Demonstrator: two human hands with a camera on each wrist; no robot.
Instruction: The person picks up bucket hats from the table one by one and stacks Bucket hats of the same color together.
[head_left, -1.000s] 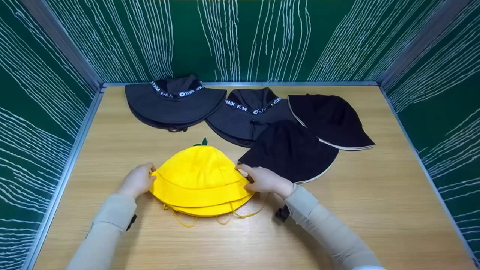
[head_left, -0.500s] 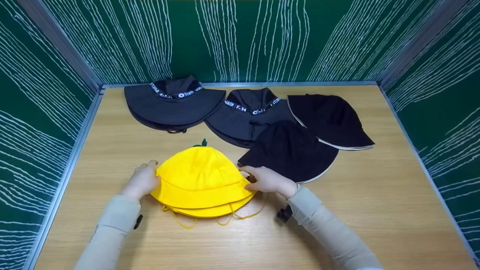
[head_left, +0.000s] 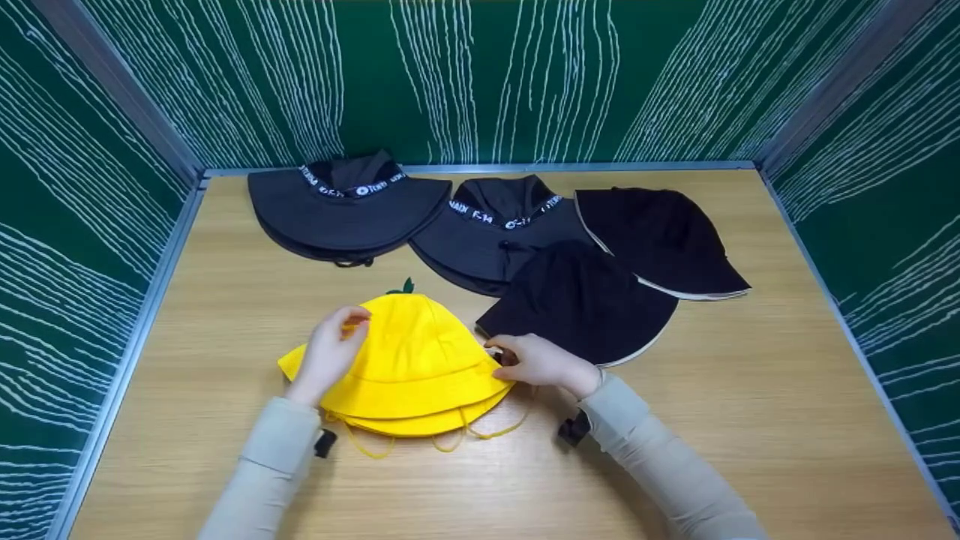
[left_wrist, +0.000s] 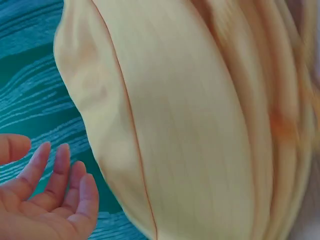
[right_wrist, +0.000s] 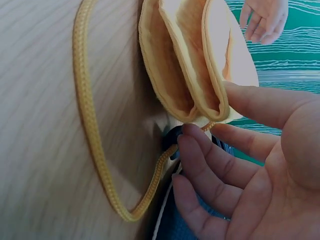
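Observation:
A yellow bucket hat [head_left: 416,345] with a small green leaf [head_left: 405,286] on top lies folded flat at the middle front of the table. My left hand [head_left: 330,356] hovers over its left part, fingers loosely bent and holding nothing; in the left wrist view that hand [left_wrist: 55,200] appears apart from the cloth. At the right end of the brim my right hand [head_left: 544,364] pinches the edge between thumb and index finger. Beneath that brim hangs a yellow cord [right_wrist: 92,125], seen close in the right wrist view, where the remaining fingers curl loosely.
Behind lie two dark grey bucket hats [head_left: 349,217] [head_left: 480,251] with lettered bands. Two black hats with pale edging [head_left: 592,307] [head_left: 660,240] lie at the right, one overlapping a grey hat. Green walls with white streaks [head_left: 495,90] enclose the wooden table [head_left: 787,420].
My left hand has let go of the hat's left edge and moved right, over the crown. The left brim tip now sticks out farther left. My right hand has barely moved.

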